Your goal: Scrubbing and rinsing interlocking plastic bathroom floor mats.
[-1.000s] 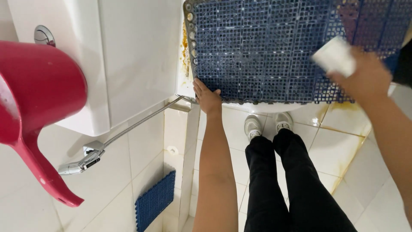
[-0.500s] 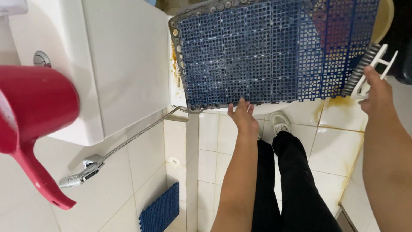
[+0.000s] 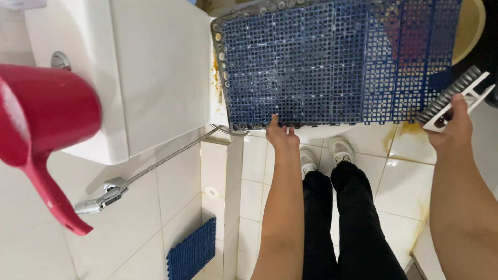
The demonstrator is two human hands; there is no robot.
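Left hand pinches the lower edge of a blue plastic grid mat, fingers curled onto the rim, thumb side hidden behind it; clamped on the mat. Mat spreads up and away from that grip, tilted, lying over the toilet bowl area, its far side running out of frame at top. Rust-orange staining on the mat's upper right part and on the white rim just left of the grip.

Right hand is well to the right of the left-hand grip, closed around a white scrub brush with grey bristles. Brush head sticks up and right from the fist, bristle side against or just beside the mat's lower right corner; cannot tell if touching.

Below the left hand: the person's black trousers and white shoes on white floor tiles, orange marks on the tiles under the brush hand.

Left of the left-hand grip: white toilet tank, a metal spray hose hanging down from near the mat's corner. Further left, a red dipper with handle pointing down. Low down, a small blue grid mat piece leaning on the wall tiles.
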